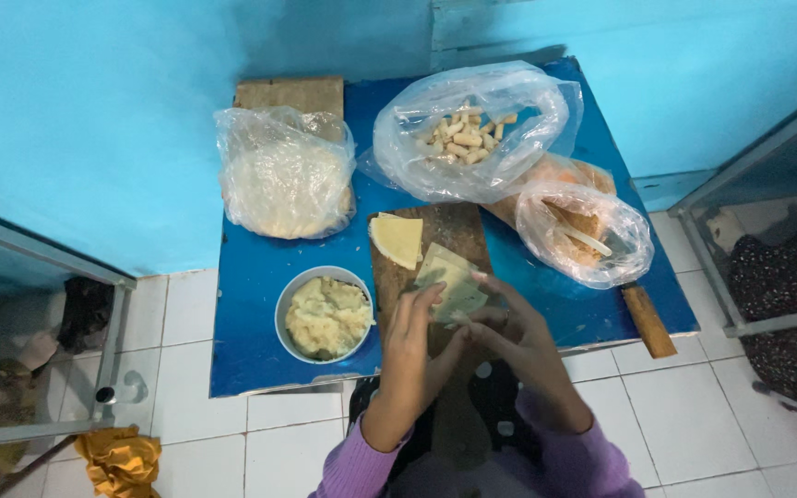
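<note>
Starting at the far left corner of the blue table (pixel 251 304), we see a plastic bag of pale dough sheets (pixel 283 175) resting partly on a wooden board. Nearer the front edge stands a round bowl of mashed filling (pixel 325 316).

At the middle of the front edge we work over a dark cutting board (pixel 435 240). Our left hand (pixel 412 346) reaches up from below, wrist bent, fingers curled half shut and pinching the lower left edge of a pale folded wrapper (pixel 451 284). Our right hand (pixel 518 337) comes in beside it, fingers arched over the wrapper's right side, gripping it too. Just beyond, a second flat wrapper (pixel 397 238) lies on the board.

Toward the far right corner sits an open bag of small rolled pieces (pixel 463 134), and by the right edge a bag of crumbs (pixel 583 231).
</note>
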### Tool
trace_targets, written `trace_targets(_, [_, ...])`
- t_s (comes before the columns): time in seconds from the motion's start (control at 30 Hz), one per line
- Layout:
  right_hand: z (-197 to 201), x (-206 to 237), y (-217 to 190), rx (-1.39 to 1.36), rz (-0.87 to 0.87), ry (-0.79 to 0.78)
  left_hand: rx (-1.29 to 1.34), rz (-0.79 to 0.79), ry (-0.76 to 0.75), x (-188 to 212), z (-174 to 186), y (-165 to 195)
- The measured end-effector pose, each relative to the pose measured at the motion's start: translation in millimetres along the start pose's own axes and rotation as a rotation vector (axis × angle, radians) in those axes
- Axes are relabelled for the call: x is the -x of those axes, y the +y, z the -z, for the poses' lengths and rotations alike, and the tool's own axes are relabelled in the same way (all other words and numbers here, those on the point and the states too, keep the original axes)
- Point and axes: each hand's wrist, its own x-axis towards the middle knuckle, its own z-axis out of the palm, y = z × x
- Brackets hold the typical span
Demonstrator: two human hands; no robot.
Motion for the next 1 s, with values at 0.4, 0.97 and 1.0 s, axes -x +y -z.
trace_targets(0.4, [33.4, -34.9, -95.1, 0.369, 0.716, 0.384, -0.183, -0.045, 0.053, 7.0, 3.4, -3.6])
trace_targets(0.97, [118.9, -40.5, -11.7, 1.080, 0.521, 0.760, -0.529, 0.049, 0.083, 7.4, -23.4, -8.2])
trace_targets(1.0, [119.5, -42.5, -9.9, 1.051, 0.508, 0.794, -0.523, 0.049, 0.089, 6.7, -24.4, -9.4])
